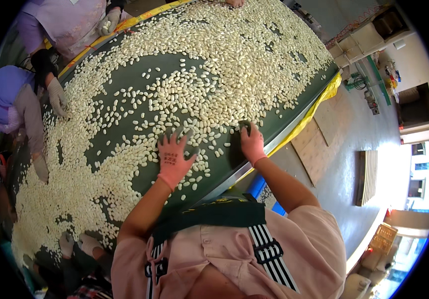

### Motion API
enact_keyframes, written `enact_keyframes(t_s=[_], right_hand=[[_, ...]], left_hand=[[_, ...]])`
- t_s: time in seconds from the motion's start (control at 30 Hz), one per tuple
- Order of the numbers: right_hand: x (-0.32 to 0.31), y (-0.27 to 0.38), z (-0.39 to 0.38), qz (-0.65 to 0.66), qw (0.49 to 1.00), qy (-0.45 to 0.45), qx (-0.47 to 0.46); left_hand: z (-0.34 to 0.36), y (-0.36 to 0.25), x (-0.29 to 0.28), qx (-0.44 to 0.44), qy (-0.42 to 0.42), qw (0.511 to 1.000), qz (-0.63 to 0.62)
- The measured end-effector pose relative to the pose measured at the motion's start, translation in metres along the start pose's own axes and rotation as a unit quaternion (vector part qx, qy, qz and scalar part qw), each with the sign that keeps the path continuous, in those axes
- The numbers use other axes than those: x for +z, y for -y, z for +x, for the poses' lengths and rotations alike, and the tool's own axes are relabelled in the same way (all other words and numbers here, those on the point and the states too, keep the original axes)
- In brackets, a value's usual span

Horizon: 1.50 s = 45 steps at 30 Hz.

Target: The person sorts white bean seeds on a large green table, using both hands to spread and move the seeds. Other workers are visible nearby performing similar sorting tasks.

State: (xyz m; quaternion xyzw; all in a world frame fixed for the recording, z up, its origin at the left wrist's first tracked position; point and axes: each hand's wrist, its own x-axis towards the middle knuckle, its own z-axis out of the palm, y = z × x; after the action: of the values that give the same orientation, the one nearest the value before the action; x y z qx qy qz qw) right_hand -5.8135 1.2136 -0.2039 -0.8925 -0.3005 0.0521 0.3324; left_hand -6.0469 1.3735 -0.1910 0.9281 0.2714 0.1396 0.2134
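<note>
White beans [229,74] lie loosely spread over a dark green belt [169,62]. My left hand [173,158], in a pink glove with grey fingertips, rests among the beans near my side of the belt. Its fingers are spread and nothing shows in its grasp. To the right, my right hand [253,143], gloved the same way, is at the lower edge of the bean pile. Its fingers curl together at the tips, and what they may hold is hidden.
A yellow-covered edge [319,107] borders the belt. Co-workers' gloved hands reach in at the left, such as a grey-white gloved hand [56,97], and at the lower left, a gloved hand [89,244]. A wooden pallet [367,178] stands on the floor at the right.
</note>
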Motion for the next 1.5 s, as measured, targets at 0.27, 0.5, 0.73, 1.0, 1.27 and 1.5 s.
enact_keyframes(t_s=[0.27,0.5,0.73,1.0,1.27,1.5], right_hand=[[-0.037,-0.011,0.215,-0.095,0.993,0.014,0.07],[-0.004,-0.006,0.28,-0.358,0.919,0.164,-0.002],[0.001,-0.016,0.253,-0.337,0.921,0.192,-0.042],[0.01,-0.063,0.235,0.539,0.754,0.333,0.175],[0.048,0.056,0.089,0.382,0.77,0.51,-0.032],[0.118,0.163,-0.086,-0.041,0.746,0.572,-0.34]], left_hand=[[-0.131,0.06,-0.024,-0.321,-0.265,0.907,-0.065],[-0.214,0.022,-0.011,-0.427,-0.338,0.83,-0.122],[-0.233,0.005,0.003,-0.46,-0.281,0.841,0.047],[-0.241,0.018,-0.012,-0.477,-0.331,0.808,0.098],[-0.235,0.151,-0.009,-0.485,-0.477,0.672,-0.292],[-0.091,0.096,-0.021,-0.244,-0.192,0.725,-0.614]])
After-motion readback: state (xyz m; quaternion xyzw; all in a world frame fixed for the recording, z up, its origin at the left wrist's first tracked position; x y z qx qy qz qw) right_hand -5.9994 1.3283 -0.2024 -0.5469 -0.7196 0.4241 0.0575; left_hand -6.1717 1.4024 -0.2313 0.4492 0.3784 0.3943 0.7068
